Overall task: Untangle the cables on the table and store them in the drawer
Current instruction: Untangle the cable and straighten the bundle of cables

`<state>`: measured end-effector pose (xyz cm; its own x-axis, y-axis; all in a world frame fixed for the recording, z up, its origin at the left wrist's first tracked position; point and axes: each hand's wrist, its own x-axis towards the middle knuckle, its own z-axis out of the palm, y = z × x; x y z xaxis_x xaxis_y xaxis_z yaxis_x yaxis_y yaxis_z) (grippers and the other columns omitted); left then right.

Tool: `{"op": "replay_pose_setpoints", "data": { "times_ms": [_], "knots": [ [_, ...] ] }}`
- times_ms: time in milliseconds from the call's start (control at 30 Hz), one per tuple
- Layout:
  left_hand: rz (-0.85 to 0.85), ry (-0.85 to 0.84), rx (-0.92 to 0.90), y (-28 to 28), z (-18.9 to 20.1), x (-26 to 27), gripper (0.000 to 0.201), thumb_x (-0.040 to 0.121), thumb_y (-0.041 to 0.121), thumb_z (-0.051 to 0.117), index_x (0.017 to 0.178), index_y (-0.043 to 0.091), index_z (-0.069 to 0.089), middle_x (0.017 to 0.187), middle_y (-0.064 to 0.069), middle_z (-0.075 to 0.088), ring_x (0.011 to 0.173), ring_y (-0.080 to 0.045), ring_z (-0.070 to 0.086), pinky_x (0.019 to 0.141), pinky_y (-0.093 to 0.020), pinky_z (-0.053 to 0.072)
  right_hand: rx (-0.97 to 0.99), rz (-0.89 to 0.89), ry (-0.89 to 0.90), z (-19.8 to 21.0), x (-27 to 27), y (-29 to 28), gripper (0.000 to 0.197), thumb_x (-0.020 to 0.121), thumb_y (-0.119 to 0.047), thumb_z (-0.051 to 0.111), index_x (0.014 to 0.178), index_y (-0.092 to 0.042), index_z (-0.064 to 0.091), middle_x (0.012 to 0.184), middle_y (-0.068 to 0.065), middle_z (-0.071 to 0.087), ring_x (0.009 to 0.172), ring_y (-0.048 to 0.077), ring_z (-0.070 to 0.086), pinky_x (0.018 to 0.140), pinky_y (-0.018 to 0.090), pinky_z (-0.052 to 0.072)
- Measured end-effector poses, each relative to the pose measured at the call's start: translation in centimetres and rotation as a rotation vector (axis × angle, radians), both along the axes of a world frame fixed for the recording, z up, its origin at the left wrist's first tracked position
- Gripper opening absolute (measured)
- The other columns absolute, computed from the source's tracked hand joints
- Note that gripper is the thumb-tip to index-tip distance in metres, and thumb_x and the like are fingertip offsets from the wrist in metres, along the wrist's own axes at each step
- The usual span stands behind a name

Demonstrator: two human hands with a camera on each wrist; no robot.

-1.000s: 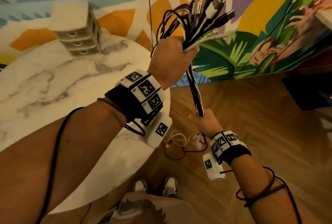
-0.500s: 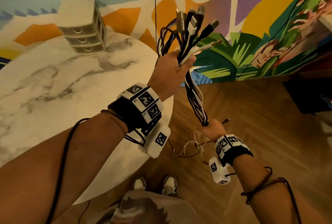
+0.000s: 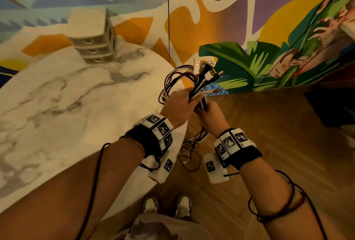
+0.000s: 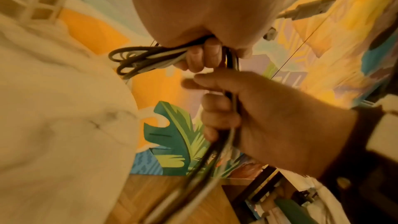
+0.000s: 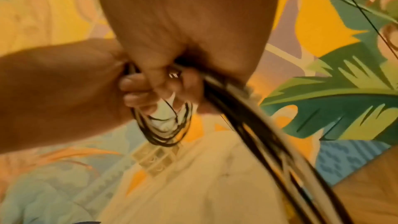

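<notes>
A bundle of black and white cables point(image 3: 199, 78) with several USB plugs at its top sticks up from my left hand point(image 3: 182, 103), which grips it beside the table's right edge. My right hand point(image 3: 210, 113) sits directly under the left and grips the same cables; their tails point(image 3: 192, 143) hang down over the floor. In the left wrist view the left fingers point(image 4: 204, 55) curl round looped cables point(image 4: 137, 60), and the right hand point(image 4: 247, 108) wraps the strands below. The right wrist view shows the cables point(image 5: 247, 120) running from the right hand point(image 5: 172, 81). A small white three-drawer unit point(image 3: 94, 43) stands at the table's far side, drawers closed.
The round marble table point(image 3: 57, 114) fills the left; its edge lies just left of my hands. Wooden floor point(image 3: 269, 143) spreads to the right, my shoes point(image 3: 167, 205) below. A painted mural wall point(image 3: 249, 37) stands behind, and a thin black cord point(image 3: 168, 18) hangs down it.
My left hand has come down with the cable bundle, and my right hand has slid up the cables until it meets the left. The hanging tails now sit lower and slacker.
</notes>
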<state>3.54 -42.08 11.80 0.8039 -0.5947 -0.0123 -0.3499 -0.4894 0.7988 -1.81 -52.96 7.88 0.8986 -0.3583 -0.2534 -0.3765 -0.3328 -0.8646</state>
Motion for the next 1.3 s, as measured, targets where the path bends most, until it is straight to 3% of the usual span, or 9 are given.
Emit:
{"op": "replay_pose_setpoints", "data": {
  "times_ms": [133, 233, 467, 633, 800, 867, 967, 1167, 1300],
  "knots": [
    [0.149, 0.008, 0.040, 2.9, 1.6, 2.2, 0.025, 0.092, 0.026, 0.056, 0.077, 0.010, 0.067, 0.064, -0.010, 0.058, 0.064, -0.023, 0.057, 0.060, -0.028, 0.035, -0.167, -0.259, 0.100, -4.0, -0.8, -2.3, 0.040, 0.092, -0.022, 0.054, 0.054, -0.015, 0.046, 0.055, 0.003, 0.048, 0.053, 0.021, 0.046, 0.051, 0.029, 0.034],
    [0.287, 0.071, -0.009, 4.0, 3.1, 3.5, 0.045, 0.088, 0.025, 0.059, 0.049, 0.015, 0.039, 0.046, -0.006, 0.032, 0.044, -0.018, 0.035, 0.050, -0.028, 0.028, -0.323, -0.243, 0.229, -7.0, -2.8, -3.2, 0.036, 0.090, -0.026, 0.055, 0.056, -0.013, 0.051, 0.061, 0.009, 0.053, 0.062, 0.029, 0.053, 0.057, 0.031, 0.040],
    [0.333, 0.295, -0.355, 3.8, 4.2, 3.5, 0.052, 0.080, 0.031, 0.064, 0.041, 0.021, 0.032, 0.044, 0.001, 0.027, 0.041, -0.018, 0.025, 0.050, -0.032, 0.024, -0.375, 0.184, 0.762, -13.3, -4.6, -3.7, 0.044, 0.076, -0.051, 0.061, 0.099, -0.013, 0.063, 0.099, 0.013, 0.064, 0.083, 0.029, 0.062, 0.065, 0.031, 0.046],
    [0.163, 0.493, -0.450, 1.8, 1.9, -0.2, 0.058, 0.087, 0.024, 0.060, 0.036, 0.021, 0.031, 0.039, 0.005, 0.025, 0.037, -0.014, 0.022, 0.046, -0.026, 0.021, -0.385, 0.355, 0.283, -8.6, -2.2, -0.4, 0.101, 0.058, -0.053, 0.076, 0.144, -0.026, 0.030, 0.148, 0.005, 0.031, 0.136, 0.027, 0.030, 0.111, 0.046, 0.032],
    [0.142, 0.582, -0.456, 1.6, 0.1, -2.4, 0.053, 0.080, 0.035, 0.058, 0.037, 0.023, 0.030, 0.039, 0.001, 0.024, 0.039, -0.018, 0.021, 0.048, -0.027, 0.022, 0.071, 0.249, -0.111, -4.0, -1.1, 4.9, 0.014, 0.087, -0.005, 0.061, 0.097, 0.005, 0.062, 0.082, 0.008, 0.063, 0.077, 0.014, 0.060, 0.072, 0.033, 0.053],
    [0.141, 0.605, -0.475, 2.2, 0.4, -1.9, 0.052, 0.082, 0.029, 0.059, 0.039, 0.024, 0.031, 0.038, 0.003, 0.025, 0.037, -0.016, 0.021, 0.045, -0.024, 0.022, 0.146, 0.124, -0.071, -4.0, -1.1, 6.2, 0.014, 0.091, -0.009, 0.054, 0.080, -0.003, 0.061, 0.074, 0.018, 0.060, 0.069, 0.030, 0.056, 0.067, 0.048, 0.049],
    [0.169, 0.654, -0.550, 3.6, 1.8, -0.1, 0.052, 0.089, 0.011, 0.059, 0.045, 0.020, 0.034, 0.038, 0.004, 0.027, 0.034, -0.013, 0.022, 0.042, -0.022, 0.021, 0.194, 0.167, 0.102, -4.1, -1.0, 7.6, 0.035, 0.091, -0.022, 0.055, 0.059, -0.015, 0.044, 0.054, 0.005, 0.040, 0.052, 0.020, 0.038, 0.054, 0.033, 0.035],
    [0.213, 0.632, -0.548, 6.6, 2.4, 1.3, 0.057, 0.088, 0.001, 0.057, 0.041, 0.024, 0.036, 0.039, 0.007, 0.027, 0.033, -0.010, 0.020, 0.039, -0.019, 0.018, 0.059, 0.490, 0.223, -3.3, 1.1, 8.4, 0.016, 0.080, -0.017, 0.063, 0.066, -0.020, 0.056, 0.069, 0.000, 0.058, 0.069, 0.020, 0.056, 0.077, 0.042, 0.052],
    [0.218, 0.592, -0.440, 8.2, 2.9, 1.0, 0.051, 0.086, -0.006, 0.056, 0.043, 0.020, 0.052, 0.038, 0.005, 0.032, 0.032, -0.010, 0.026, 0.038, -0.019, 0.021, 0.250, 0.315, -0.178, 2.7, 3.5, 6.7, 0.020, 0.090, -0.009, 0.043, 0.090, -0.020, 0.060, 0.086, -0.004, 0.062, 0.074, -0.003, 0.058, 0.076, 0.025, 0.047]
  ]
}}
